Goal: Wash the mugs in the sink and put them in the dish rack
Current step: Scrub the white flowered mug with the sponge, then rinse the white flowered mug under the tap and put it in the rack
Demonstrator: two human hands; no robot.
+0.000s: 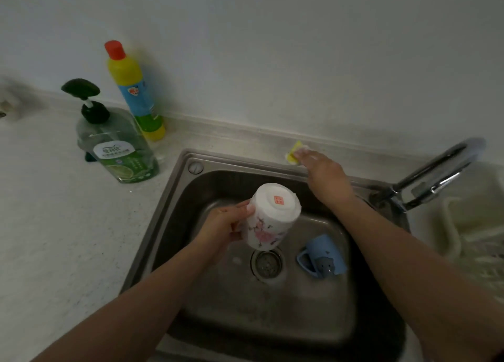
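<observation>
Left hand (223, 225) fingers grip white floral mug (268, 220), base up; right hand (324, 179) fingers touch yellow sponge (294, 152).

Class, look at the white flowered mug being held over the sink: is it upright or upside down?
Upside down, tilted: the white flowered mug shows its base with a red mark toward the camera, gripped by the left hand.

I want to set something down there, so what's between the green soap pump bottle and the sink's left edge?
Nothing: in the head view, only bare speckled countertop lies between the pump bottle and the sink rim.
</observation>
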